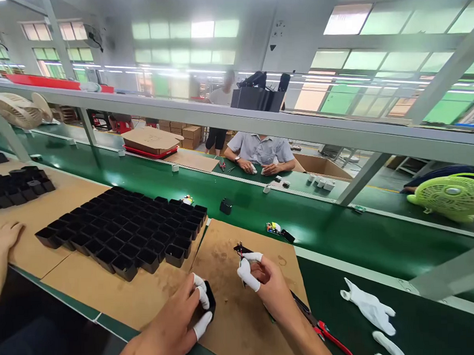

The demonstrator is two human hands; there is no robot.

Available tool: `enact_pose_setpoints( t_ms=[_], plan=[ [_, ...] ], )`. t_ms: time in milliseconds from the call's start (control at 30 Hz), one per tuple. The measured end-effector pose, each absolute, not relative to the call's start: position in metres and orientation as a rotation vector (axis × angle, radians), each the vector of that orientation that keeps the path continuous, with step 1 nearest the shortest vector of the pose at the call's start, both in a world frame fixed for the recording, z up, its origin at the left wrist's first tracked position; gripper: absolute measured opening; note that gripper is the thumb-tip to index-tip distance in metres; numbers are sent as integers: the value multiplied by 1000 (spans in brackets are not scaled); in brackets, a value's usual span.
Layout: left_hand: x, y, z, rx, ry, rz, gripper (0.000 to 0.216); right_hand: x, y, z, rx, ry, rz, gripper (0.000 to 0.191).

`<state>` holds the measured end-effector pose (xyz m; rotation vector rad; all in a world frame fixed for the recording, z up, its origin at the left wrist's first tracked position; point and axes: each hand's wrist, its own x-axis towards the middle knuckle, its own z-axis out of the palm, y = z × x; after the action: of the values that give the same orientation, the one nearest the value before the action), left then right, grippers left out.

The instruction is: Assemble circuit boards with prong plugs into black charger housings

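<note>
- At the far left, another person's bare hand rests on brown cardboard.
- To your left stand rows of black, open-topped, square-mouthed plastic boxes, packed close.
- Your left hand, its fingertips in thin white covers, is curled narrowly around a smooth, round-cornered black plastic case; the case sits at your fingertips, over the near edge of the stained brown cardboard sheet.
- Your right hand, also white-tipped, pinches a slim black plastic piece with metal pins and red wire, just beyond its fingertips.
- Past that hand, a circuit board with coloured parts lies on the glossy green belt.
- Red-handled metal pliers lie partly behind your right forearm.
- Farthest right, a crumpled white glove lies on the dark green desk.
</note>
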<state>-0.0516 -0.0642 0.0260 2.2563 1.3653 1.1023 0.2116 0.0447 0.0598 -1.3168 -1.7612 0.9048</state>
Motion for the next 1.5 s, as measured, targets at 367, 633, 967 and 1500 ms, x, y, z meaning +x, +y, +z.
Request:
enact_pose_setpoints(
  t_ms=[367,633,967,1500],
  plan=[
    [-11,10,13,2045,1390,1237,53,234,49,53,-1506,-1981,582,31],
    [-20,15,11,1972,1569,1597,42,233,137,78,-1908,-2217,244,44],
    [-11,16,-8,2166,1558,1684,56,213,280,69,-2029,-2467,4,42],
    [-5,27,-39,2240,1606,1644,55,181,276,76,-1853,-2631,-35,43]
  ],
)
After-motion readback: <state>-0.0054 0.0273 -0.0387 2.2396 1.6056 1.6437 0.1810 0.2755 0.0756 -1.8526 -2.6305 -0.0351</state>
